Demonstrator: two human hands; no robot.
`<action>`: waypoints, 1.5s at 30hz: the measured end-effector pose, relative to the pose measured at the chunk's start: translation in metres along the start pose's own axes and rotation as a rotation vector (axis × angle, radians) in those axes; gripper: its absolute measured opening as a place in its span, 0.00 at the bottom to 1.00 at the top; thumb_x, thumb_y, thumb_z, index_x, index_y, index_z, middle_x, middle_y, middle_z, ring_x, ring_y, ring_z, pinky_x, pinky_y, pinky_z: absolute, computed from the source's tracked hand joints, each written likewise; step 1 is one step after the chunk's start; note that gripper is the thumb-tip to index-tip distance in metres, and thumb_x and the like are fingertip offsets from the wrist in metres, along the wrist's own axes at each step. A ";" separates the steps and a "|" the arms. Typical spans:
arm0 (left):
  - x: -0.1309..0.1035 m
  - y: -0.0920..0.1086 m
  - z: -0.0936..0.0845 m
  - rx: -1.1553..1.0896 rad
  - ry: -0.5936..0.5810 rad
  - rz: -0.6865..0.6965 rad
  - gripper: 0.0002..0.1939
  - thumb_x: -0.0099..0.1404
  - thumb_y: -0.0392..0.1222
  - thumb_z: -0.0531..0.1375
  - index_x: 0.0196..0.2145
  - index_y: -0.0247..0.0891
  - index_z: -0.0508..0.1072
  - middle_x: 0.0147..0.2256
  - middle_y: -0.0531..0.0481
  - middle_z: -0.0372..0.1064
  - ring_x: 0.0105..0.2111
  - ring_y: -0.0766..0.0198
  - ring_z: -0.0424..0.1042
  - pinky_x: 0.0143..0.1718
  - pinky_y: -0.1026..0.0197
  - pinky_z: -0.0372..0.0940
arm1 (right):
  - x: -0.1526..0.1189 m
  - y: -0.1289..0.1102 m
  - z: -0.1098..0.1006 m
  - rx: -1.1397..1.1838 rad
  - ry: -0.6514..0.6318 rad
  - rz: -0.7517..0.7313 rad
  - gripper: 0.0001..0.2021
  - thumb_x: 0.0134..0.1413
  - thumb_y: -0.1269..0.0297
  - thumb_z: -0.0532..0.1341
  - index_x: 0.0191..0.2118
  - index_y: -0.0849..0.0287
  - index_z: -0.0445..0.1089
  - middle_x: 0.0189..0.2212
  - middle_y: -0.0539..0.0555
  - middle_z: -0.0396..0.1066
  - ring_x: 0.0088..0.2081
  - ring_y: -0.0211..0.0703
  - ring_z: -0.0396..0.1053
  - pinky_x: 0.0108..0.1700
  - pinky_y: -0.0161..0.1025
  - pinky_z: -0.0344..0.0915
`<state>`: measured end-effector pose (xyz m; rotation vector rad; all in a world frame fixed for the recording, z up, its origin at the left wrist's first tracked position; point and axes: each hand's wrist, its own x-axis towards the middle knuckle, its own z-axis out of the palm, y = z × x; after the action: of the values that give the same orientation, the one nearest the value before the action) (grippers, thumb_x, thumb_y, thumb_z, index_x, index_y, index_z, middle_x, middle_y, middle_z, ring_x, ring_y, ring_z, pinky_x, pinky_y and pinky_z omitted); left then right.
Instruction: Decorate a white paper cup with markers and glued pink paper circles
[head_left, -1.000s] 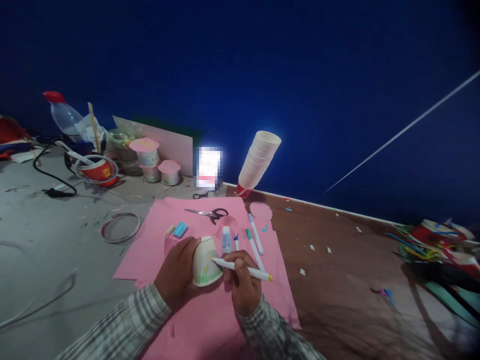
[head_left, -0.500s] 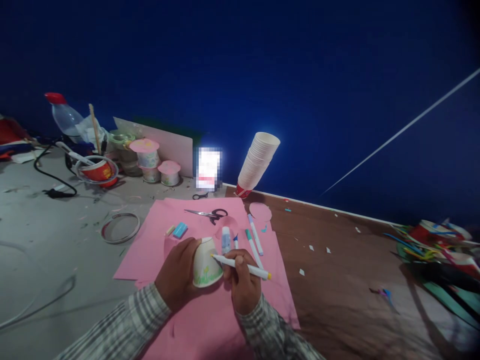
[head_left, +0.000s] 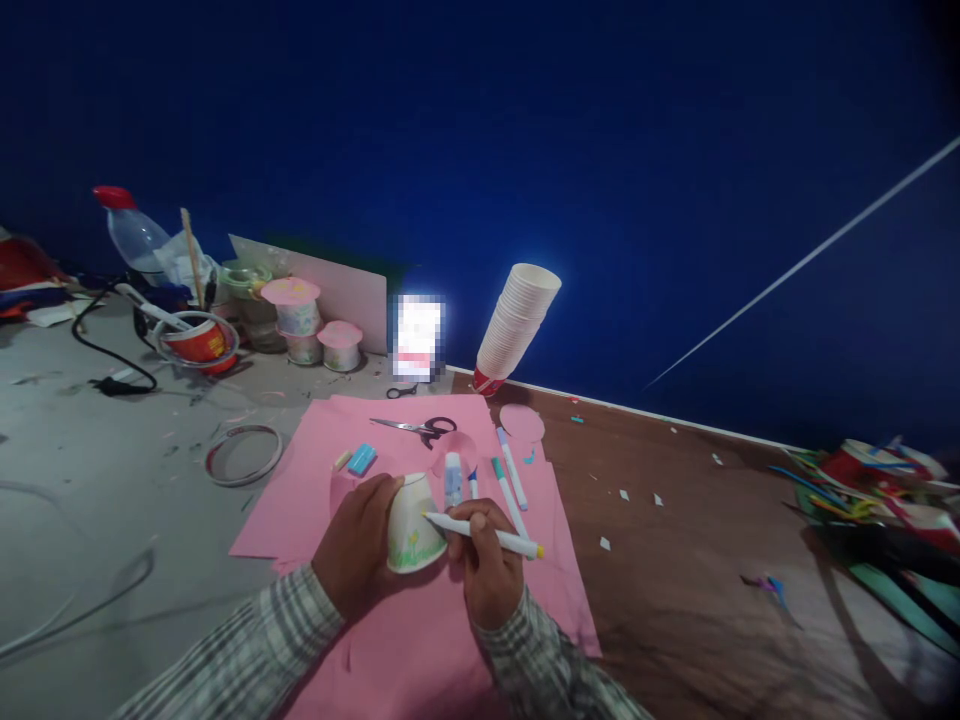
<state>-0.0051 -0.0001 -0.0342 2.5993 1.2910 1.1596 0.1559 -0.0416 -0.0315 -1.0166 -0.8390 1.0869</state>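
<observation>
Head view shows me the left hand (head_left: 352,548) gripping the paper cup (head_left: 412,528) over pink paper (head_left: 420,630), the right hand (head_left: 490,575) pinching a marker (head_left: 519,545) at its side; drawing, I judge, calling for steadiness.

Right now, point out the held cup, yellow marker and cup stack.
Held cup (head_left: 409,522), head view, side wall.
Yellow marker (head_left: 516,543), head view, white barrel.
Cup stack (head_left: 513,324), head view, white rims midway.
</observation>
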 end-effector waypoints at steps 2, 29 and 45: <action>-0.001 -0.001 0.001 -0.006 -0.003 -0.014 0.52 0.38 0.67 0.62 0.55 0.37 0.52 0.42 0.42 0.67 0.43 0.48 0.67 0.42 0.46 0.68 | 0.000 0.000 0.000 0.004 0.003 0.002 0.14 0.53 0.55 0.56 0.29 0.59 0.71 0.11 0.44 0.63 0.11 0.34 0.54 0.13 0.29 0.51; 0.013 0.010 -0.006 -0.018 0.062 -0.017 0.46 0.40 0.64 0.62 0.51 0.36 0.56 0.37 0.44 0.67 0.39 0.49 0.68 0.38 0.46 0.70 | 0.004 0.000 -0.001 0.061 0.057 0.012 0.15 0.52 0.53 0.56 0.28 0.59 0.71 0.10 0.44 0.62 0.10 0.34 0.52 0.11 0.27 0.49; 0.010 0.009 -0.006 -0.059 0.074 -0.033 0.48 0.38 0.66 0.62 0.52 0.38 0.55 0.37 0.44 0.67 0.38 0.49 0.69 0.36 0.46 0.71 | 0.007 0.000 -0.001 0.082 0.060 0.038 0.15 0.51 0.53 0.56 0.28 0.59 0.71 0.09 0.44 0.62 0.10 0.33 0.53 0.11 0.27 0.50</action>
<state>0.0018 -0.0007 -0.0210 2.5066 1.2865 1.2795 0.1588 -0.0349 -0.0313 -0.9951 -0.7235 1.1092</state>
